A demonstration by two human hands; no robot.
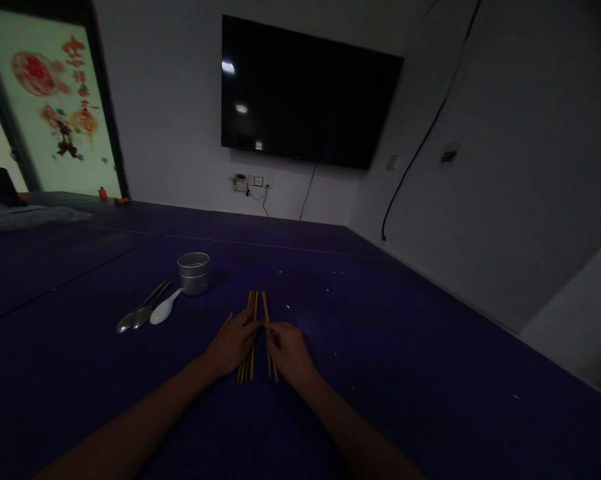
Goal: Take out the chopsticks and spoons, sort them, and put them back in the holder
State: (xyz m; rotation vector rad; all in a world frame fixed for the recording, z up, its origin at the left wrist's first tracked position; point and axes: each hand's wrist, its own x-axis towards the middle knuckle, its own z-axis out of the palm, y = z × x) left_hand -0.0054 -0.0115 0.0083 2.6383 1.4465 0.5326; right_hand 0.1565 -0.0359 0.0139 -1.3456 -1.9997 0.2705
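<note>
Several wooden chopsticks (258, 308) lie side by side on the dark blue table (430, 360), pointing away from me. My left hand (230, 347) rests on the left ones, fingers curled down over them. Beside it, my right hand (287, 352) pinches a chopstick on the right side of the bundle with thumb and fingertips. The lower ends of the chopsticks are hidden between the two hands.
A small metal cup (194, 273) stands to the left of the chopsticks. Two metal spoons (139, 311) and a white spoon (164, 309) lie next to it. A black screen (305, 93) hangs on the far wall; the right wall runs close along the table's edge.
</note>
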